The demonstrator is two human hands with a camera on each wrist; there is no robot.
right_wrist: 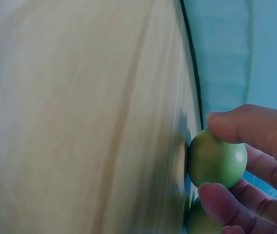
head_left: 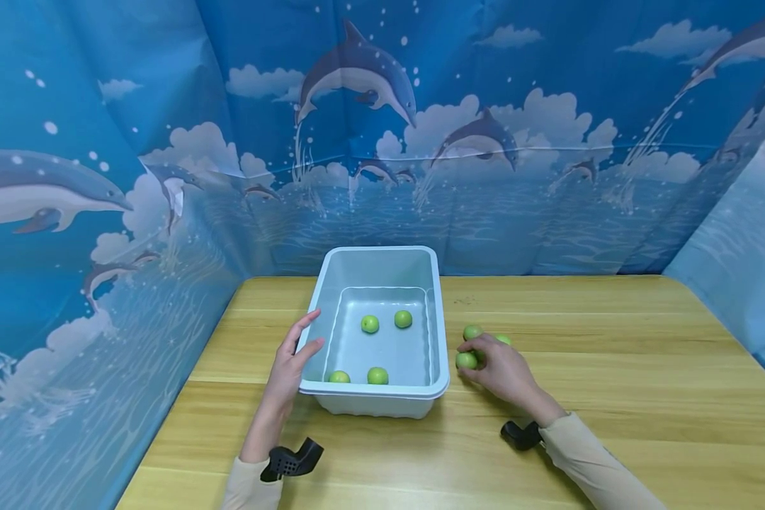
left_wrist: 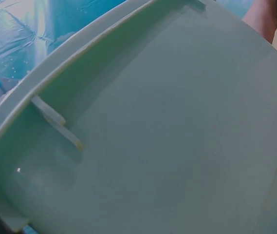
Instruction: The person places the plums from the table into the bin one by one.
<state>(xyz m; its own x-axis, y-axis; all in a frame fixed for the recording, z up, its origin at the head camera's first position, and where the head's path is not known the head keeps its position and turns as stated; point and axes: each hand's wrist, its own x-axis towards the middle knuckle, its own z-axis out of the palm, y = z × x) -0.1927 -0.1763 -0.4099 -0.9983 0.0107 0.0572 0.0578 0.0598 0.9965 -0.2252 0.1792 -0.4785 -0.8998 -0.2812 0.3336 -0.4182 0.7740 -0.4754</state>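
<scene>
My right hand (head_left: 500, 372) pinches a small round green fruit (right_wrist: 216, 158) between thumb and fingers, low over the table to the right of a pale blue plastic bin (head_left: 443, 322). A second green fruit (right_wrist: 200, 218) shows just below its fingers in the right wrist view. Beyond that hand lie two more, one green fruit (head_left: 472, 331) beside another (head_left: 503, 340), partly covered. My left hand (head_left: 288, 368) rests at the bin's left rim, thumb and forefinger extended over it; its other fingers are hidden. Several green fruits (head_left: 377, 375) lie inside the bin, spread apart.
The wooden table (head_left: 612, 382) extends to both sides of the bin. Behind and to the sides hangs a blue curtain (head_left: 382, 205) printed with dolphins. The bin's outer wall (left_wrist: 177, 122) fills most of the left wrist view.
</scene>
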